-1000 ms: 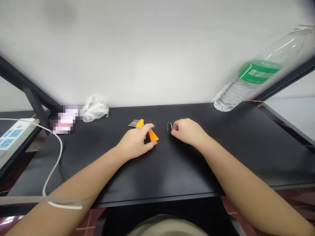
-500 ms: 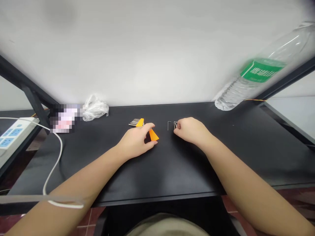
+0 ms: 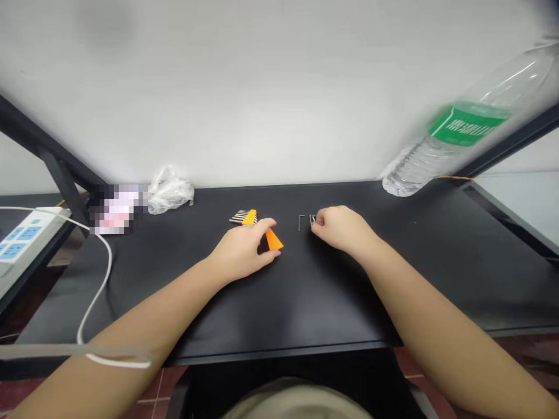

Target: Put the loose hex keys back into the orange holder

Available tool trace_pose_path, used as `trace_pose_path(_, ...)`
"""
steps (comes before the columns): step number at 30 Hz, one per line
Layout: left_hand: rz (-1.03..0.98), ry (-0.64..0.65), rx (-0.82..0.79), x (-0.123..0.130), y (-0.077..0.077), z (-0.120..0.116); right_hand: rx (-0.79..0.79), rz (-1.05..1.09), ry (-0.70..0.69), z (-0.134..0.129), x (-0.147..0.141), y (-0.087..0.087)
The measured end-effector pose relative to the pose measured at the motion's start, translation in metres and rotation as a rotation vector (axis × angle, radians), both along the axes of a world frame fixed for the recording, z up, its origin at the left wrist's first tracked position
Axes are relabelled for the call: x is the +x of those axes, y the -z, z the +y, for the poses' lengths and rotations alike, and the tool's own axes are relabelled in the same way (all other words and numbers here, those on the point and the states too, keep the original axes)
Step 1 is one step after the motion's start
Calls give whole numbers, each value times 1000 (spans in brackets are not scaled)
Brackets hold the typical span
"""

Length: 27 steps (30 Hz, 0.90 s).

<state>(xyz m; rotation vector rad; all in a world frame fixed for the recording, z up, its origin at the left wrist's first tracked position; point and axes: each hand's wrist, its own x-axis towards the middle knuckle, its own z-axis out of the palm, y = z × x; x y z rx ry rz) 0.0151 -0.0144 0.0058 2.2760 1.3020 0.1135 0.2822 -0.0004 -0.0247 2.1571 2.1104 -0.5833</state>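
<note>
On the black tabletop, my left hand [image 3: 242, 247] lies over an orange hex key holder [image 3: 274, 240]. Its thumb and index finger curve around the holder's near part, thumb at the lower corner. Several silver hex keys [image 3: 239, 217] stick out to the left from the holder's far end; its middle is hidden under my hand. To the right, my right hand [image 3: 343, 228] is closed, fingertips pinched on a hex key [image 3: 312, 220] at the table surface; how many keys are there I cannot tell. A thin small L-shaped key [image 3: 300, 222] lies by itself between both hands.
A crumpled clear plastic bag [image 3: 170, 190] sits at the back left beside a blurred-out item [image 3: 116, 209]. A large plastic bottle with a green label [image 3: 467, 123] stands at the back right. At the left are a power strip [image 3: 26, 235] and a white cable [image 3: 105, 279].
Hardly anything differs. The whole view has shifted very slightly, and my right fingers have turned a little over the key. My left hand keeps its place on the holder.
</note>
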Motion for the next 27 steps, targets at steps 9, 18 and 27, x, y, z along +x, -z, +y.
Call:
trace_pose_path(9, 2, 17, 10, -1, 1, 0, 190, 227, -191, 9, 33, 15)
trace_pose_path(18, 4, 26, 31, -2, 1, 0, 146, 294, -252, 15, 40, 22)
trace_pose_path(27, 34, 18, 15, -1, 0, 1, 161, 332, -256, 16, 41, 27)
